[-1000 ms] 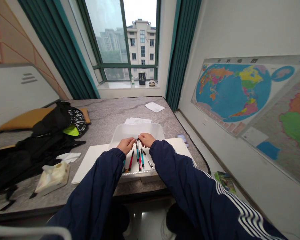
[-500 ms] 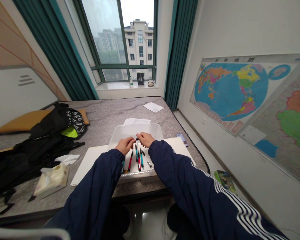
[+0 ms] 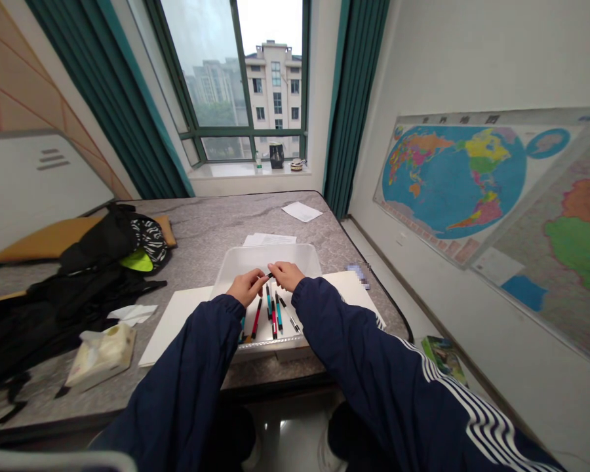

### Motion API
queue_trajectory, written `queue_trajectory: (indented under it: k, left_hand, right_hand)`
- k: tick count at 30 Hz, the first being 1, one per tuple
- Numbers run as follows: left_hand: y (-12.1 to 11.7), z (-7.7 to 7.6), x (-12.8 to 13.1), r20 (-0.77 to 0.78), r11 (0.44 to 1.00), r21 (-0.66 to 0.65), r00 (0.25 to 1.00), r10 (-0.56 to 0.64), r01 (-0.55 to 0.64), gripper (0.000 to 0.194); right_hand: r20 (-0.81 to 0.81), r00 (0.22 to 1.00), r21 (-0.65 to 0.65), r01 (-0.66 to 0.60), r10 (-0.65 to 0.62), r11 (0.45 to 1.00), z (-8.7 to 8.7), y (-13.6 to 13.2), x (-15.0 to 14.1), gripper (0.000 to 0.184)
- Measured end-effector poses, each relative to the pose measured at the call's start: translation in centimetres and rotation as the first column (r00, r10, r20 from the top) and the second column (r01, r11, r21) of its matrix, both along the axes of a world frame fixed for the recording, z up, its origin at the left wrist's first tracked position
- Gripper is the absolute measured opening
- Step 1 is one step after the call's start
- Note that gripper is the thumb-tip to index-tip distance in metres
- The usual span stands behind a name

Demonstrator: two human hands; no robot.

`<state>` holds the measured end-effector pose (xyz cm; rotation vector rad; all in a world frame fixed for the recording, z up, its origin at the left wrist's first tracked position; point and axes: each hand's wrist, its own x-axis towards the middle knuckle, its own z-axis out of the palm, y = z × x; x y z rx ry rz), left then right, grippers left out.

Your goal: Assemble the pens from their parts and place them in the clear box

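Above a translucent white plastic bin (image 3: 302,254), my left hand (image 3: 247,286) and my right hand (image 3: 287,275) come together, fingers closed. Between their fingertips is a small dark piece of a pen (image 3: 269,275), each hand gripping one end; most of it is hidden by the fingers. Inside the bin below lie several pens: a red one (image 3: 257,318), a teal one (image 3: 278,313) and a white-and-black one (image 3: 292,317) among them. Some at the left are partly covered by my left sleeve.
White boards or sheets (image 3: 174,324) lie beside the bin. A tissue pack (image 3: 103,357) and a black backpack (image 3: 93,262) are to the left. Loose papers (image 3: 301,210) lie farther back. The grey surface's right edge borders a wall with a world map (image 3: 452,177).
Both hands stay in nearly the same place over the bin, still holding the pen. The fingers have shifted only slightly around it, and the pens below have not moved.
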<state>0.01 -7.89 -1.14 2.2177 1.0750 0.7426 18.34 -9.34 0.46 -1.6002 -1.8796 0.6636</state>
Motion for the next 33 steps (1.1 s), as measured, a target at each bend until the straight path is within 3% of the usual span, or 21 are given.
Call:
queue_trajectory:
  k: [2,5,10,16,21,25,29,33]
  left_hand:
    - [-0.05,0.19,0.01,-0.018,1.000,-0.001,1.000,0.004,-0.004,0.036]
    - [-0.15,0.15,0.12,-0.006,1.000,-0.007,1.000,0.013,-0.013,0.037]
    - [-0.29,-0.15,0.24,0.025,1.000,-0.009,1.000,0.001,-0.001,0.037]
    - [-0.31,0.21,0.11,0.001,1.000,0.002,1.000,0.023,-0.023,0.038]
    - [-0.35,0.14,0.19,0.021,1.000,-0.023,1.000,0.014,-0.013,0.041]
    - [-0.29,-0.21,0.21,0.072,1.000,-0.015,0.997,0.000,0.001,0.036]
    - [-0.14,-0.24,0.14,0.048,1.000,-0.009,0.999,-0.001,0.001,0.033]
    - [-0.16,0.09,0.17,0.007,1.000,-0.012,1.000,0.002,-0.002,0.038]
  right_hand:
    - [0.029,1.000,0.067,0.007,-0.009,0.998,-0.13,0.12,-0.09,0.039]
    - [0.093,0.996,0.125,0.004,-0.016,0.992,-0.52,0.50,-0.06,0.043]
    - [0.076,0.997,0.046,0.011,-0.014,0.999,-0.92,0.71,0.15,0.061]
    - [0.030,0.999,0.086,-0.019,0.016,0.996,-0.31,0.10,-0.13,0.041]
    - [0.121,0.993,0.064,-0.017,0.010,0.998,-0.35,0.34,-0.08,0.054]
    - [0.073,0.997,0.009,0.014,-0.014,1.000,-0.58,0.52,0.10,0.061]
    - [-0.037,0.999,0.015,-0.030,0.031,0.999,-0.60,0.33,0.04,0.051]
    - [-0.005,0.999,0.104,-0.031,0.031,0.994,-0.56,0.32,-0.09,0.046]
